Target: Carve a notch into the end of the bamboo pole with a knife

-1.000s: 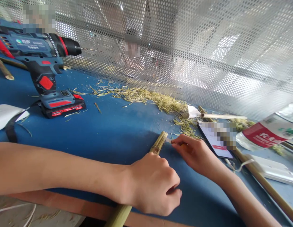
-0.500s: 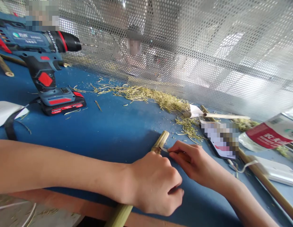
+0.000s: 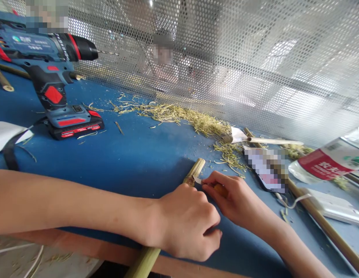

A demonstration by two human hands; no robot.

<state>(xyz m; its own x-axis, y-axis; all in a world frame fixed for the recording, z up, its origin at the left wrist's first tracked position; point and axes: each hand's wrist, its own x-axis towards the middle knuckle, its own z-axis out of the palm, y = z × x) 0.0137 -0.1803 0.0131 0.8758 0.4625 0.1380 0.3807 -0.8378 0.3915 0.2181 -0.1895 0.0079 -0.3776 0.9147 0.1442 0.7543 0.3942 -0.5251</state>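
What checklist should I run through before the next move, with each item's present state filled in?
1. Left hand closed around the stick: ok.
2. Right hand gripping the tool's orange handle: ok.
3. Blade well away from the left hand: not ok; it looks close to the knuckles.
4. Drill upright on its battery: ok.
5. Shavings away from the stick's far end: ok; the main pile lies beyond it.
6. Blade sharpness: cannot tell.

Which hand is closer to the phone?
Right. The right hand, holding a small blade, is beside the phone, to its left and not touching it. The left hand, closed over a stick, is farther left.
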